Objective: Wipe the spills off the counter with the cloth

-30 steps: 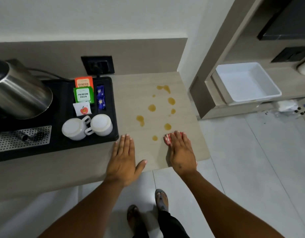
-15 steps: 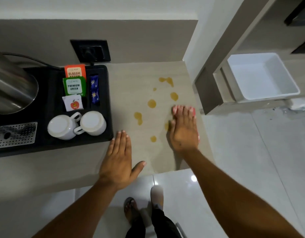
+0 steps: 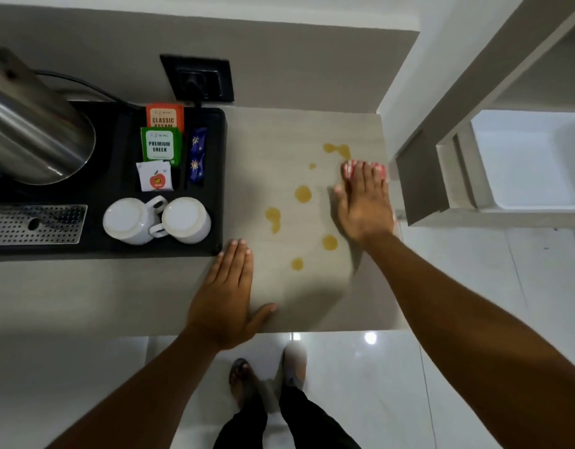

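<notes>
Several amber spills dot the pale counter, from the far right corner down to the near middle. My right hand lies flat on a red and white cloth, pressing it to the counter by the right edge; only the cloth's far end shows past my fingertips, just below the farthest spill. My left hand rests palm down on the counter's front edge, fingers together, thumb out, holding nothing.
A black tray on the left holds two upturned white cups, tea sachets and a steel kettle. A wall socket sits behind. A white bin stands on a shelf to the right. My feet are on the tiled floor below.
My right hand has slid the cloth away from me along the counter's right side, over the spills that lay there. My left hand has stayed put.
</notes>
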The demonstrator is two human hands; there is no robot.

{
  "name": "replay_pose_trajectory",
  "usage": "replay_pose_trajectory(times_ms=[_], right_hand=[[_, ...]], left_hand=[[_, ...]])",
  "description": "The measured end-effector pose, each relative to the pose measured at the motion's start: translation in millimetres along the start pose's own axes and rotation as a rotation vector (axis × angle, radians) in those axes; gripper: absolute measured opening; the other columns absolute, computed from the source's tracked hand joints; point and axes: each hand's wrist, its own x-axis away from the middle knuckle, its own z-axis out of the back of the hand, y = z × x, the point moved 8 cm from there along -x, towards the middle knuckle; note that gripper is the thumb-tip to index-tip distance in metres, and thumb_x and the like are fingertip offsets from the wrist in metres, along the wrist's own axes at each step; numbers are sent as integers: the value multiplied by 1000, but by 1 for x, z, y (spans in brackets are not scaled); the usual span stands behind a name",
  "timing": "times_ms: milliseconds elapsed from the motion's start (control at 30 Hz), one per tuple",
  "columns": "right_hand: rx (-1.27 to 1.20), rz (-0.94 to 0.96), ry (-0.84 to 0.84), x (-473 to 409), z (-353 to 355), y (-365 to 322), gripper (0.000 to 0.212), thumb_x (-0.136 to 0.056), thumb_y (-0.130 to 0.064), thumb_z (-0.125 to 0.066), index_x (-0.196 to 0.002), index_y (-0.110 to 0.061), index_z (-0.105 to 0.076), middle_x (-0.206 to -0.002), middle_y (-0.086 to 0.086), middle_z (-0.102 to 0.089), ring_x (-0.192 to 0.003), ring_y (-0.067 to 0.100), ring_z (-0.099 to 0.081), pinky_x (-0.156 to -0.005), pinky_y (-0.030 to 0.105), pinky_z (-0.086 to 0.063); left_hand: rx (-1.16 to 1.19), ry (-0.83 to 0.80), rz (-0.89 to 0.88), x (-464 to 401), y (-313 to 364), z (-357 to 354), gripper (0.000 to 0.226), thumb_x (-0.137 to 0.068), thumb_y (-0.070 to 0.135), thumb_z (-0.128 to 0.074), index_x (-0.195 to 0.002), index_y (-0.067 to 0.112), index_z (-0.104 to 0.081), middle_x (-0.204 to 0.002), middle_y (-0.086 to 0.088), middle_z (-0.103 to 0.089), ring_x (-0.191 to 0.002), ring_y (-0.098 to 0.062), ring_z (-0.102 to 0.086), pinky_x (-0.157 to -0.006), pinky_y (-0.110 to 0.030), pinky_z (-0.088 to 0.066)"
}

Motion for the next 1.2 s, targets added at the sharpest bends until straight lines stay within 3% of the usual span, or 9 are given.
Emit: replay_pose_trajectory(times_ms=[100,267,367,500,633,733,933,1100,1200], right_hand=[[-21,58,-30,13,-1,12,79,-101,-63,-10,-160,-11,-7,-169,11,-6,-156,26,5,-126,41,4],[0,-11,40,-67,23,4,70,-103,-53,-16,-154,-5,-24,-162,20,-26,-153,37,-12,-126,50,-7],[2,32,1,-96,17,-28,72,-102,-54,-18,-158,-8,-18,-167,17,-16,-155,34,-4,-126,47,-1],[-5,212,-51,-67,2,-38,79,-99,-65,-14,-160,-14,-13,-169,10,-11,-156,28,1,-126,44,1],[21,120,-28,-79,11,-9,77,-100,-62,-13,-160,-13,-14,-169,12,-12,-156,29,-1,-126,45,0],[19,73,-26,-112,15,-27,76,-100,-59,-13,-160,-12,-15,-169,14,-11,-156,32,-1,-126,47,0],[36,387,-86,-66,-9,-94,72,-100,-61,-26,-157,-17,-25,-166,12,-22,-155,34,-9,-125,48,-9],[50,330,-80,-26,3,-15,69,-101,-63,-17,-160,-26,-13,-169,8,-14,-156,27,-2,-126,47,-3],[46,192,-53,-66,20,7,78,-98,-65,-12,-160,-17,-13,-169,13,-11,-156,32,-2,-126,51,-4]], left_hand=[[-14,31,7,-2,0,4,105,-94,77,-37,-160,-2,-16,-171,-22,-12,-160,-32,0,-130,-43,0],[-5,48,-4,-1,2,5,105,-94,75,-39,-159,-4,-17,-170,-23,-14,-160,-33,-2,-130,-44,-4],[14,43,3,-1,0,1,104,-94,75,-39,-160,-2,-16,-171,-21,-12,-160,-31,-2,-130,-45,-8],[-4,32,8,-1,-1,0,106,-93,76,-41,-160,-3,-16,-170,-22,-12,-160,-33,-3,-129,-49,-12],[-9,38,8,-2,2,5,105,-93,73,-42,-160,-4,-16,-170,-23,-12,-160,-34,-3,-129,-49,-11],[22,25,21,-2,0,3,104,-93,74,-39,-160,-2,-14,-171,-22,-11,-160,-32,-1,-129,-49,-14],[16,-6,28,-2,-2,0,109,-92,81,-32,-161,0,-9,-172,-21,-6,-160,-31,3,-130,-49,-11],[4,13,35,-3,-3,-1,110,-92,81,-34,-161,-1,-9,-171,-21,-8,-160,-31,2,-130,-48,-8],[-23,32,21,-4,0,2,108,-92,76,-40,-160,-3,-11,-170,-24,-11,-160,-34,-1,-130,-45,-3]])
